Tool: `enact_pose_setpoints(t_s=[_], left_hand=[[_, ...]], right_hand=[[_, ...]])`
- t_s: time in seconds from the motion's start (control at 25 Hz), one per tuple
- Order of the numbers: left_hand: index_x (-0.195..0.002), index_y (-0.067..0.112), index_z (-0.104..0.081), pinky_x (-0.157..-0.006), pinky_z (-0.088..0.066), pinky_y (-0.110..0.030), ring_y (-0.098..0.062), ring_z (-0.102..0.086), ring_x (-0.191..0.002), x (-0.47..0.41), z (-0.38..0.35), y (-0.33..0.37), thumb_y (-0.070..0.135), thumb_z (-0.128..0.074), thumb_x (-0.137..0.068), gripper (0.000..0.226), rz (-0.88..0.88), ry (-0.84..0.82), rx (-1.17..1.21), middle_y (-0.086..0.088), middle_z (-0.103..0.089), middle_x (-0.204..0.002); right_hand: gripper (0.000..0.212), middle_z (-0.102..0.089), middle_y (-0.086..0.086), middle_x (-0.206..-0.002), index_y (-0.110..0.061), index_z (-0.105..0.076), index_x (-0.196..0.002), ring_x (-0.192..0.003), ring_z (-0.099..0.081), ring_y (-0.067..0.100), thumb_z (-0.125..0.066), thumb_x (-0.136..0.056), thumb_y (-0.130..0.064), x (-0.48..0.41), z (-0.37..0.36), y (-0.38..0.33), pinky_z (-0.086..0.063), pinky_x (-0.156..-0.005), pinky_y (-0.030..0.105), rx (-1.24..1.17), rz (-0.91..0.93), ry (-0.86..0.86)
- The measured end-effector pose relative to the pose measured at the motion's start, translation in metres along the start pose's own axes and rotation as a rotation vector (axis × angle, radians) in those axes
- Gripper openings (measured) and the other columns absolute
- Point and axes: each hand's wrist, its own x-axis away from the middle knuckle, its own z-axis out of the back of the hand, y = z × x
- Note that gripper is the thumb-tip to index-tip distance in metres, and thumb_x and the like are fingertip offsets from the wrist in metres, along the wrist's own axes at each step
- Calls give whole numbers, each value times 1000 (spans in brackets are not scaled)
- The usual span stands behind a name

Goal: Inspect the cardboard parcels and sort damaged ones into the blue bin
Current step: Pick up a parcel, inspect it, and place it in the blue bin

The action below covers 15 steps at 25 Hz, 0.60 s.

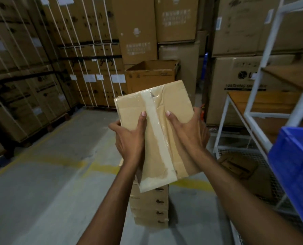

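Note:
A flat cardboard parcel (pixel 175 103) with a pale tape strip down its middle and wrinkled clear tape is held up in front of me. My left hand (pixel 129 137) grips its left edge, thumb lying on the top face. My right hand (pixel 187 131) grips its right edge, thumb likewise on top. The fingers of both hands are hidden behind the parcel. Directly below stands a stack of several similar cardboard parcels (pixel 150 207) on the floor. The blue bin (pixel 295 167) sits at the right edge on the white rack.
A white metal rack (pixel 253 106) with wooden shelves stands at the right. An open cardboard box (pixel 150 76) sits behind the parcel. Tall stacks of large strapped cartons (pixel 87 55) line the left and back. Grey floor with yellow lines (pixel 59 161) lies to the left.

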Motion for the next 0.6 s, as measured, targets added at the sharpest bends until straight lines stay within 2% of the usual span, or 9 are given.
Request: enact_pose_setpoints(t_s=[0.12, 0.2, 0.32, 0.44, 0.52, 0.6], left_hand=[[-117, 24, -33, -77, -48, -33, -23, -64, -94, 44, 7, 27, 85, -67, -76, 81, -6, 34, -27, 0, -61, -113], [-116, 25, -31, -75, -50, -33, -23, -65, -94, 76, 14, 42, 87, -68, -74, 83, -11, 51, -11, 1, -60, -112], [-127, 25, -34, -79, -46, -31, -19, -62, -102, 129, 25, 59, 80, -75, -73, 87, -76, 67, -2, 1, -58, -123], [-141, 26, -39, -91, -47, -35, -14, -57, -116, 181, 38, 66, 76, -78, -74, 92, -135, 90, 4, 2, -56, -137], [-137, 25, -44, -91, -48, -35, -15, -59, -115, 219, 46, 73, 74, -80, -73, 89, -123, 108, 2, 3, -59, -132], [-133, 23, -45, -84, -44, -31, -14, -60, -110, 251, 59, 81, 70, -83, -72, 85, -92, 108, 6, 5, -60, -125]], right_hand=[[92, -59, 1, -118, -26, -35, -127, -107, -63, 26, -59, -69, -93, 26, 45, -1, -50, -83, 39, -60, -20, 76], [94, -54, -4, -117, -28, -33, -129, -107, -62, 24, -61, -67, -94, 40, 76, 0, -52, -84, 40, -119, -7, 76], [92, -54, -9, -118, -31, -39, -130, -109, -60, 18, -60, -66, -95, 59, 128, 7, -51, -87, 39, -163, 51, 33], [88, -51, -7, -110, -26, -40, -122, -99, -55, 16, -64, -67, -91, 85, 172, 15, -45, -78, 34, -140, 85, 26], [82, -53, -6, -106, -26, -39, -115, -96, -56, 17, -71, -68, -85, 109, 201, 23, -41, -74, 32, -153, 63, 43], [79, -58, -2, -110, -25, -41, -116, -101, -60, 22, -75, -70, -79, 128, 228, 26, -38, -75, 32, -160, 49, 15]])
